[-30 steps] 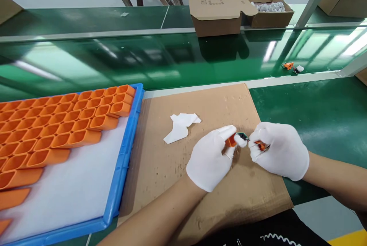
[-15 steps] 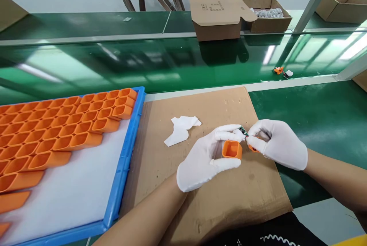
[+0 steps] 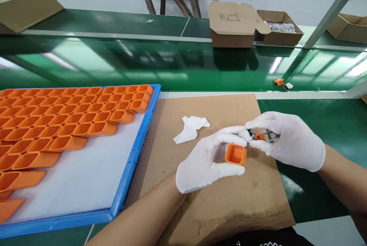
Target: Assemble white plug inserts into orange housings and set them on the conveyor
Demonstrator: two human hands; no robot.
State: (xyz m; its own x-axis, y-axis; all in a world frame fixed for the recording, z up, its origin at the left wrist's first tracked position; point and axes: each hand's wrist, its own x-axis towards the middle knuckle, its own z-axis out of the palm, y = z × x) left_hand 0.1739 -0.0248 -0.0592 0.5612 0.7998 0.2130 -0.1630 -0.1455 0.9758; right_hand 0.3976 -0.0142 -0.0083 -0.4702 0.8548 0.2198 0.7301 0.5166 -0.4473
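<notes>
My left hand (image 3: 210,158), in a white glove, is closed around a small open-topped orange plastic housing (image 3: 236,154). Its opening faces up toward me, and the thumb and fingers press on its sides. To the right, my gloved right hand (image 3: 286,139) pinches a plug assembly: a small green circuit board (image 3: 251,134), an orange plug piece (image 3: 259,136) and metal prongs that show between the fingers. The left fingertips meet the board's near end, partly covering it. Below both hands lies a cardboard sheet (image 3: 218,204).
A blue tray (image 3: 134,150) at left holds rows of orange housings (image 3: 69,112). White paper scraps (image 3: 190,128) lie on the cardboard. Another plug assembly (image 3: 282,83) sits on the green conveyor belt (image 3: 172,78). Cardboard boxes (image 3: 232,38) stand on the shelf behind, one holding white parts.
My right hand has turned and shifted slightly right, so the orange plug piece and metal prongs now show. The left hand still grips the housing. The whole view has shifted.
</notes>
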